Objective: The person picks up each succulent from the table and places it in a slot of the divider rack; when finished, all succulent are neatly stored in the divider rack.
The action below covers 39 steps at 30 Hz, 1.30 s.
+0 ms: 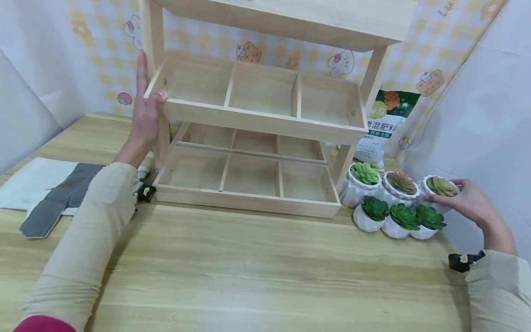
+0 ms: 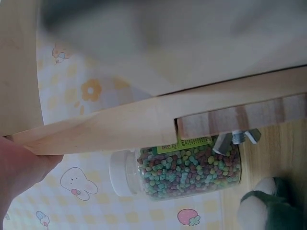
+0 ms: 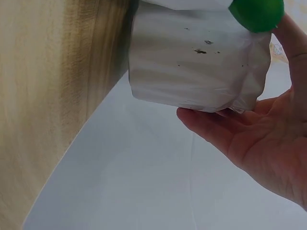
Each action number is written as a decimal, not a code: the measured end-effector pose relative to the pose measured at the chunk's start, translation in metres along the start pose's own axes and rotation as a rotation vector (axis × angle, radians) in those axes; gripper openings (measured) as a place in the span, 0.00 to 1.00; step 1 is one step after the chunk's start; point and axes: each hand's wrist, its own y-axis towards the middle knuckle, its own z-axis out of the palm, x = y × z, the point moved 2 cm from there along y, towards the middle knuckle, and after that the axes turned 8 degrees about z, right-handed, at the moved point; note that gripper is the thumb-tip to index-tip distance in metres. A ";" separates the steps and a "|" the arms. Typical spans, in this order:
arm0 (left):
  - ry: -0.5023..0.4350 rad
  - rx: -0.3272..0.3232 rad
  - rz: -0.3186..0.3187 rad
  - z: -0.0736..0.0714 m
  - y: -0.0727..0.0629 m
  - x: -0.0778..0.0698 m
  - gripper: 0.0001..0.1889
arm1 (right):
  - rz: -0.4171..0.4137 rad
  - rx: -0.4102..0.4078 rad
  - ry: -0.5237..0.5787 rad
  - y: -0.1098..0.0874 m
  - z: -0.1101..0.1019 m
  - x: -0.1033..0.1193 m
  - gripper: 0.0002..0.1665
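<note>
A three-tier wooden shelf (image 1: pixel 257 117) with divided trays stands at the back of the table in the head view. My left hand (image 1: pixel 145 117) holds its left post, index finger straight up along the side and thumb over the tray corner; in the left wrist view the post (image 2: pixel 105 127) runs past that hand. On the right, my right hand (image 1: pixel 473 203) grips a white pot with a pale-green succulent (image 1: pixel 441 186), thumb in front, other fingers partly hidden. Its white pot side (image 3: pixel 196 62) fills the upper right wrist view, fingertips at its edge.
Beside that pot stand other white-potted succulents, including a bright green one (image 1: pixel 365 174), a reddish one (image 1: pixel 401 183) and dark green ones (image 1: pixel 404 216). A fertilizer bag (image 1: pixel 379 127) is behind them. Grey-and-white cloth (image 1: pixel 62 193) lies left. A jar of coloured pellets (image 2: pixel 187 172) stands behind the post.
</note>
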 end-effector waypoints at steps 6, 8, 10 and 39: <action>0.011 0.008 -0.013 0.000 0.001 -0.001 0.40 | 0.019 -0.037 0.005 0.002 -0.004 -0.004 0.59; 0.009 0.006 -0.017 0.000 0.002 -0.001 0.40 | 0.020 -0.084 -0.016 0.004 -0.005 -0.004 0.60; 0.002 0.001 -0.020 0.000 0.002 -0.001 0.40 | 0.024 -0.118 -0.027 0.005 -0.007 -0.005 0.62; -0.020 -0.002 -0.007 0.000 0.000 -0.005 0.40 | 0.004 -0.455 0.162 -0.050 -0.042 0.041 0.48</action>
